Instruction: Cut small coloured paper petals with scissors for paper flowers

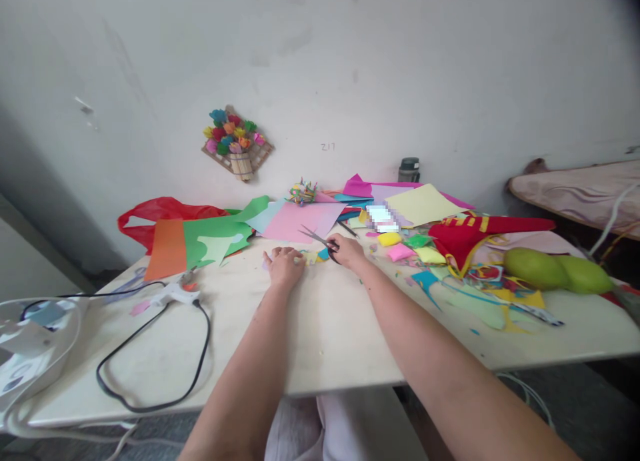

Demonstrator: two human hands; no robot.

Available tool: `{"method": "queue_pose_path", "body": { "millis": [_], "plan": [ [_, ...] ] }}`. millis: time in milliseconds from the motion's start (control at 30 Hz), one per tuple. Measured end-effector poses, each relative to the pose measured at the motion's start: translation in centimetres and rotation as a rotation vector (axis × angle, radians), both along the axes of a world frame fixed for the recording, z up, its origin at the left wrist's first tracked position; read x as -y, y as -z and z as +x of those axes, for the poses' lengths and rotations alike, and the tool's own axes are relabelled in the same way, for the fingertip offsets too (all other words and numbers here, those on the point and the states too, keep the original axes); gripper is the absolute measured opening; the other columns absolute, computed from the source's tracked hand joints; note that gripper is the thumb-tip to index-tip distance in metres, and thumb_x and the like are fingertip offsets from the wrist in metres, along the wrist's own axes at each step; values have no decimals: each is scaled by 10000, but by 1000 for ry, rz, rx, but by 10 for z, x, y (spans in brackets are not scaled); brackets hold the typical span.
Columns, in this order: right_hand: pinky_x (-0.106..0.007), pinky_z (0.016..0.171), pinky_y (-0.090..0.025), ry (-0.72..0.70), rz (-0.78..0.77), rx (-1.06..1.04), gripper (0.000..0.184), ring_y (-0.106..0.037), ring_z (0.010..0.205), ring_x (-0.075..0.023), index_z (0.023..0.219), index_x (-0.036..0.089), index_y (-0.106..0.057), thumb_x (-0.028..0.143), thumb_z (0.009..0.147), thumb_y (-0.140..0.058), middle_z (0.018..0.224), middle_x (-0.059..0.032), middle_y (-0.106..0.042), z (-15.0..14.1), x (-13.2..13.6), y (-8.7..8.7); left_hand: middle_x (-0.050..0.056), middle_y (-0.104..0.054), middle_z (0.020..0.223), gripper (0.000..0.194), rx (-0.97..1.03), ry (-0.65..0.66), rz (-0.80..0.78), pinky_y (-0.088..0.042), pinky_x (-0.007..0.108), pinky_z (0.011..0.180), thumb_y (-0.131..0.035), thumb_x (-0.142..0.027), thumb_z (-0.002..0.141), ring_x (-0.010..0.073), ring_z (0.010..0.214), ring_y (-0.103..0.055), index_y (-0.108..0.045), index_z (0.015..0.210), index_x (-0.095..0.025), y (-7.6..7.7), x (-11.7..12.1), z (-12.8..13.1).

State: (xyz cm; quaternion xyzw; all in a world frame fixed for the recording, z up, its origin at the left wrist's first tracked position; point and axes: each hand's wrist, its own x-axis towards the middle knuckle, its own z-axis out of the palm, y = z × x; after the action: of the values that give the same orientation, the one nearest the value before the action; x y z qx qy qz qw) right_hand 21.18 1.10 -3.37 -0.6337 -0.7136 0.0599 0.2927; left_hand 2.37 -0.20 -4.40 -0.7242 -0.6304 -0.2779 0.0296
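Note:
My right hand (349, 253) grips a pair of dark-handled scissors (317, 237), whose blades point to the left and stand slightly apart. Flat on the table, my left hand (285, 267) rests with its fingers stretched out and holds nothing. Small yellow and blue paper scraps (314, 257) lie between the two hands. Just behind the scissors is a sheet of pink paper (303, 219). A pen (349, 229) lies beyond my right hand.
Glue gun (181, 291) with black cord and a white power strip (30, 347) sit left. Green paper (210, 237) and orange paper (167, 249) lie behind. To the right are clay packets (401, 251), red cloth (457, 237) and green fruits (537, 269). A bottle (409, 170) stands by the wall.

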Motion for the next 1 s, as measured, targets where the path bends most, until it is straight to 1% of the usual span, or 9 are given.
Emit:
{"method": "queue_pose_path", "body": {
  "millis": [133,300,433,500,633,700,767,900,1000],
  "plan": [
    [-249,690,-418,-86,-3,31,265,-619,881,-182,998,280,-602,297,734,-577,929,18,-695,-4,0,3,43,-620,1125,205,4,13,22,-23,609,1027,-524,-346,753,303,1163,-393,-701,845,-294,1,0,1],
    [-270,675,-427,48,-14,-16,290,-619,884,-206,1042,275,-585,298,755,-547,946,-13,-688,-5,-4,7,36,-632,1106,224,13,42,2,-4,611,1024,-515,-367,758,302,1153,-399,-705,862,-306,2,1,2],
    [-285,692,-440,85,0,-81,303,-619,884,-214,1058,269,-580,298,758,-546,940,-19,-688,-1,-7,6,34,-641,1092,240,19,45,-17,-10,620,1016,-512,-387,756,310,1151,-398,-705,873,-305,2,1,1],
    [-281,700,-448,52,19,-120,314,-620,883,-207,1064,265,-575,289,751,-559,944,-13,-688,3,-7,5,35,-644,1090,245,16,44,-20,-15,620,1015,-507,-389,757,310,1152,-397,-705,875,-306,1,1,1],
    [-256,717,-455,-128,47,-119,291,-624,869,-179,1016,258,-591,252,725,-602,945,0,-689,9,-5,5,35,-642,1099,247,16,37,-35,-16,620,1015,-507,-390,756,309,1154,-395,-705,880,-308,0,1,2],
    [-252,723,-455,-173,43,-94,266,-626,867,-174,983,263,-601,247,718,-613,936,6,-691,9,-4,6,35,-639,1106,254,19,36,-43,-23,622,1014,-507,-392,755,313,1156,-392,-704,893,-310,0,2,3],
    [-252,718,-456,-154,38,-81,253,-627,869,-175,975,271,-602,247,723,-606,927,8,-692,6,-4,7,35,-637,1110,262,21,38,-45,-33,624,1014,-503,-394,757,314,1155,-393,-703,904,-309,-1,3,3],
    [-277,713,-458,-41,35,-96,269,-626,877,-196,1001,267,-591,239,734,-573,918,-7,-690,3,-8,10,35,-637,1112,263,28,29,-60,-48,610,1022,-506,-394,756,301,1154,-396,-699,910,-304,-2,4,3],
    [-284,712,-464,6,35,-244,280,-625,856,-191,994,249,-583,219,715,-574,877,-8,-685,4,-14,12,40,-640,1105,249,41,33,-66,-58,617,1016,-512,-378,750,304,1149,-402,-700,894,-301,-2,4,3]
  ]
}}
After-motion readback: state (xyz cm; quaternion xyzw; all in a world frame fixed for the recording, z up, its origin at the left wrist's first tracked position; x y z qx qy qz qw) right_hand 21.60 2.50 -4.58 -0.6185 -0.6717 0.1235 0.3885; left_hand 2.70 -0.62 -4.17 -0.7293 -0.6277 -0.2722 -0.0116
